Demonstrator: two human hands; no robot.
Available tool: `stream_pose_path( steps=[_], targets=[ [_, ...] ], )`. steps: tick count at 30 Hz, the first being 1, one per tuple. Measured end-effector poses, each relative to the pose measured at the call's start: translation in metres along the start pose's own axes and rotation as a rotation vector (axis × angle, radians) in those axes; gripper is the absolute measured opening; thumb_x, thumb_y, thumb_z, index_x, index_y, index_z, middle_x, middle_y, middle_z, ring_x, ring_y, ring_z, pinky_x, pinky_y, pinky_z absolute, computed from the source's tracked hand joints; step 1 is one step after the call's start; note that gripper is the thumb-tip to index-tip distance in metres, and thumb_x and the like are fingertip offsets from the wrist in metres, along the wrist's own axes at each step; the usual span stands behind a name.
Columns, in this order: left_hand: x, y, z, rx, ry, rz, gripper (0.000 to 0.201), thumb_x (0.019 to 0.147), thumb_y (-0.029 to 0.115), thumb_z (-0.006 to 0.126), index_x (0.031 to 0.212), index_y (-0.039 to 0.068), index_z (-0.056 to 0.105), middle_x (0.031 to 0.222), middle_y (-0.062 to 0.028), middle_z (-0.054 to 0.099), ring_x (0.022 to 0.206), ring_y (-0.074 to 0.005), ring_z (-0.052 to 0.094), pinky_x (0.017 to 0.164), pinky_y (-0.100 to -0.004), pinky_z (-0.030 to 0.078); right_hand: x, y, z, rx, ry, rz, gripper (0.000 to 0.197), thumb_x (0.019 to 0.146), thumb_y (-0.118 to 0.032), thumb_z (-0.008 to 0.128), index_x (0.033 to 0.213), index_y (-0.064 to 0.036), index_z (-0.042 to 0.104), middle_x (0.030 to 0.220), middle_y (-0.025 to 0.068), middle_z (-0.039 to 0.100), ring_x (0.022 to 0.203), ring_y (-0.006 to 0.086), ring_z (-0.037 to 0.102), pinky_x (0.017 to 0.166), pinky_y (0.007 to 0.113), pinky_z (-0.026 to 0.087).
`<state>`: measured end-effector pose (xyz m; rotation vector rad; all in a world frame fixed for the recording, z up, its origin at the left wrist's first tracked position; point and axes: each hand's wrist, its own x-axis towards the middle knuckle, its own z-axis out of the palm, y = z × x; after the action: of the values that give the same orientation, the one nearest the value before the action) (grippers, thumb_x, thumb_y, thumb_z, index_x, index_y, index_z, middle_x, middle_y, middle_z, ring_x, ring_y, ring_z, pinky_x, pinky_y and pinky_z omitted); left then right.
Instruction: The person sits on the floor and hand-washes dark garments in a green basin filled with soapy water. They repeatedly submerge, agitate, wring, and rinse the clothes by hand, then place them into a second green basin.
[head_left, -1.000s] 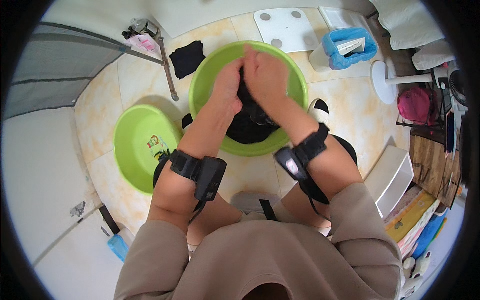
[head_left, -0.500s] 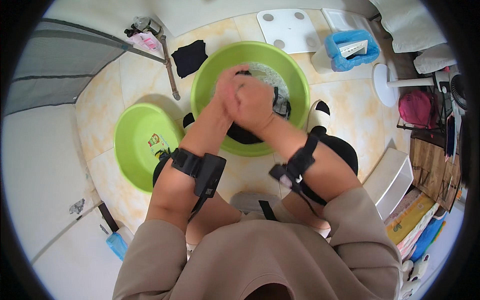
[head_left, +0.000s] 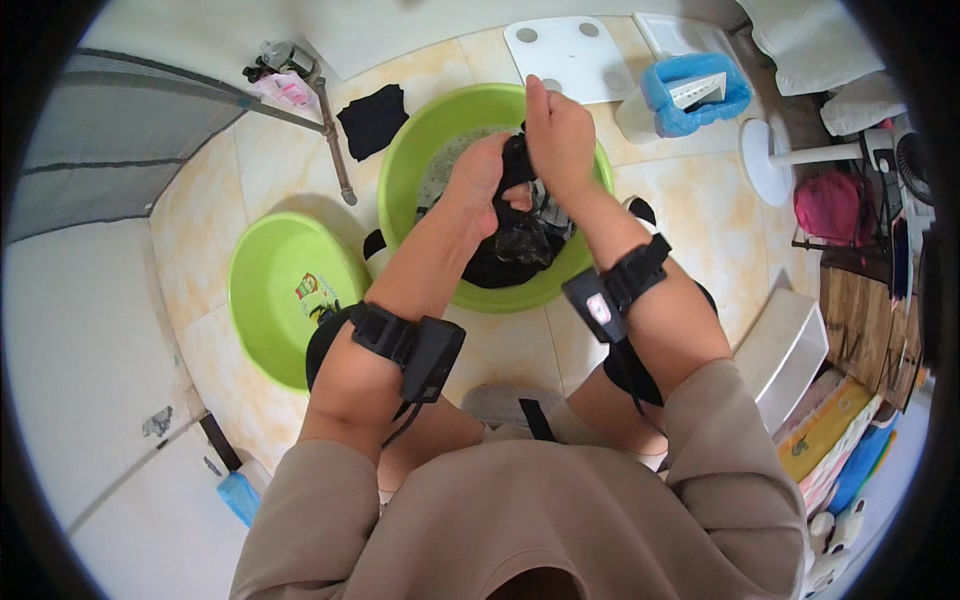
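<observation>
Between my knees stands a green basin (head_left: 397, 190) with sudsy water and dark wet clothes (head_left: 492, 265) in it. Over it both hands grip one black cloth (head_left: 516, 160), which hangs down wet and bunched toward the water. My left hand (head_left: 478, 175) has its fingers wrapped round the cloth's left side. My right hand (head_left: 562, 140), slightly higher and to the right, is closed on the upper part, its thumb pointing up. What kind of garment the black cloth is, I cannot tell.
A second green basin (head_left: 262, 290) stands at the left, beside my knee. A folded black cloth (head_left: 372, 122) lies on the tiles behind. Farther back are a white scale-like board (head_left: 565, 75) and a bin with a blue liner (head_left: 662, 122). A white fan base (head_left: 762, 165) stands right.
My hands were pressed together over the basin; now they are apart, the right one farther right and higher. The black cloth has come into view stretched between them.
</observation>
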<state>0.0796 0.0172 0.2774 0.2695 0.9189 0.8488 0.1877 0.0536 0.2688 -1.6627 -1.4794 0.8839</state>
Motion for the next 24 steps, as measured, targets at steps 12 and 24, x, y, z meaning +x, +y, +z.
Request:
stream_pose_path(
  steps=[12,24],
  targets=[
    [-0.011,0.035,-0.014,-0.367,0.069,0.186,0.020,0.096,0.024,0.054,0.091,0.005,0.053,0.078,-0.0071,0.055,0.064,-0.0187,0.051,0.065,-0.0345,0.048,-0.004,0.026,-0.015,0.758,-0.662,0.757,0.067,0.089,-0.067,0.044,0.119,-0.0080,0.053,0.091,0.0052,0.059,0.088,0.0192,0.056,0.086,0.033,0.044],
    [0.029,0.013,-0.064,-0.361,0.236,0.196,0.020,0.094,0.011,0.053,0.108,-0.003,0.053,0.106,-0.0187,0.061,0.096,-0.0320,0.061,0.091,-0.0440,0.051,-0.023,0.076,0.001,0.111,-0.632,-0.007,0.034,0.092,-0.034,0.061,0.097,-0.0009,0.069,0.080,0.0144,0.067,0.071,0.0230,0.061,0.070,0.035,0.048]
  ],
)
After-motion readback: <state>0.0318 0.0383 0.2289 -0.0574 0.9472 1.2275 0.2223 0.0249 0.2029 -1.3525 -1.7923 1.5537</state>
